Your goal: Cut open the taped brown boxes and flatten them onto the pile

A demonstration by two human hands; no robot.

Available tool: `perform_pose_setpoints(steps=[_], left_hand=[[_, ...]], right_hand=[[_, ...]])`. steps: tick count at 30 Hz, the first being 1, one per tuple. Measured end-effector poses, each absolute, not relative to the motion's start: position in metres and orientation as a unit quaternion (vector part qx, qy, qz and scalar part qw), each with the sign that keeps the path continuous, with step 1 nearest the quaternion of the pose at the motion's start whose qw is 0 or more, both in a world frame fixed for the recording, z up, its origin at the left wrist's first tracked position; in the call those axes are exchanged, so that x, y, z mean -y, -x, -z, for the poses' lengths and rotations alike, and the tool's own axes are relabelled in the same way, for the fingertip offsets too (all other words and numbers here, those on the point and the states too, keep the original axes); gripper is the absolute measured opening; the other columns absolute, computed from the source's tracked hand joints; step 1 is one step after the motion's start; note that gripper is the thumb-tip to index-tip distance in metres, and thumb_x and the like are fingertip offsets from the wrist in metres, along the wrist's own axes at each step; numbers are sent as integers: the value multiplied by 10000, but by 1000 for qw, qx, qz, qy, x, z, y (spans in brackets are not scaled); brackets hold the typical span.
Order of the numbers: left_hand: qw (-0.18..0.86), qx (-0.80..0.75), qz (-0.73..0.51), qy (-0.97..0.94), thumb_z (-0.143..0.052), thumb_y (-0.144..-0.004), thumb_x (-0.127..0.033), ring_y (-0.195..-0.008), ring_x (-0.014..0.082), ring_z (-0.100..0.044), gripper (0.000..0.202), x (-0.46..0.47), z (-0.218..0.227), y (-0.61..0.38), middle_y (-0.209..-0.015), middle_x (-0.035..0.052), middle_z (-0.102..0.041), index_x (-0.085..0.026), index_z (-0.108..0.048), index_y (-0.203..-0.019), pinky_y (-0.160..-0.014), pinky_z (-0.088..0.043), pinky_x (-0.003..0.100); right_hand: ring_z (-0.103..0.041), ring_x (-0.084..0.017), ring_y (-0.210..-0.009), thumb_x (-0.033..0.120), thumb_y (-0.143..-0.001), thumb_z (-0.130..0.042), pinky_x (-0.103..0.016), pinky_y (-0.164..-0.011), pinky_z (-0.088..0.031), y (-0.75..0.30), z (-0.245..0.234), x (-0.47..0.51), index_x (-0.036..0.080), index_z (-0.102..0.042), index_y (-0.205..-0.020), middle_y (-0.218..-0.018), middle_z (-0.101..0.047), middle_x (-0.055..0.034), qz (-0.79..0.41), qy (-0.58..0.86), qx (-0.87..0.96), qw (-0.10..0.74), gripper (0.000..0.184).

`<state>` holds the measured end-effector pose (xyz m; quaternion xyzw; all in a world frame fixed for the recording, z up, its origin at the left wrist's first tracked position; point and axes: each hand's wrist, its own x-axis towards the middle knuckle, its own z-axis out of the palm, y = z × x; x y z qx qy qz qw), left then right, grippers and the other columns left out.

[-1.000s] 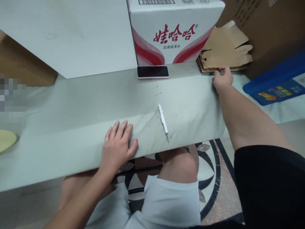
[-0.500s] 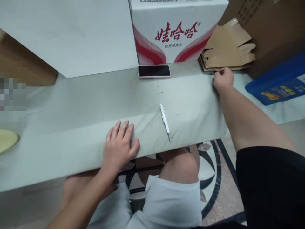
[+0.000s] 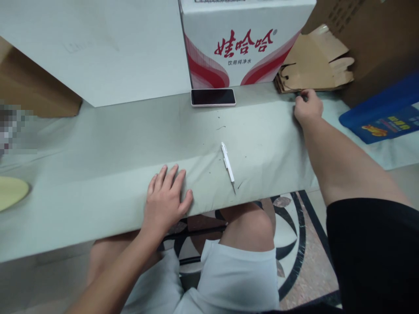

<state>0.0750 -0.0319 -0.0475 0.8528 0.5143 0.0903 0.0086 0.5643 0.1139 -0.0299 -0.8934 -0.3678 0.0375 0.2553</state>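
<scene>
My left hand (image 3: 166, 200) lies flat on the pale green cloth (image 3: 131, 135), its fingers spread and nothing held. At the front edge of a stack of flat brown cardboard pieces (image 3: 312, 61), my right hand (image 3: 308, 106) is closed, thumb and fingers curled together. A small dark bit shows at its fingertips; I cannot make out what it is. Between the two hands rests a white pen-shaped tool (image 3: 228, 162) with a thin metal tip pointing toward me. A phone (image 3: 213, 97) with a dark screen lies farther back.
Behind the phone stands a white and red carton (image 3: 244, 43). A large white board or box side (image 3: 114, 52) is left of it. A blue container (image 3: 382, 117) stands at the right, a brown box (image 3: 39, 83) at the left. Something yellow (image 3: 12, 192) lies at the left edge.
A small dark bit now shows at my right fingertips, and that hand has shifted very slightly. My left hand and the white tool stay in place. The view has moved a little.
</scene>
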Motion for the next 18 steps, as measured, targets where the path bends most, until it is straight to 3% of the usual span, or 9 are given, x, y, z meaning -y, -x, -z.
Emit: perform_pose_setpoints(steps=[7,11,18], left_hand=[[35,-530,-100,-841,-442,-1001,-410,-1514,443,-500,561,32,46,-76,-1579,187,-596,-142,-667,-1440,-1223,-418,631],[41,-527,-96,-844,-441,-1003,-405,-1514,466,-488,580,32,45,-76,-1585,216,-580,-104,-661,-1446,-1212,-416,662],[23,-520,-92,-849,-419,-1008,-410,-1493,478,-508,592,31,46,-76,-1564,237,-593,-74,-672,-1424,-1188,-438,665]], right_hand=[[-543,-242,-1158,202,-951,-502,-408,-1064,-364,-562,34,-113,223,-652,-1115,-1347,-658,-150,-26,882,402,243,223],[-533,-246,-1100,258,-969,-496,-430,-1020,-366,-559,36,-113,236,-630,-1027,-1280,-672,-142,-27,881,417,221,147],[-549,-301,-1198,305,-993,-472,-504,-1064,-355,-559,37,-115,216,-541,-1227,-1410,-611,-223,-20,883,418,215,259]])
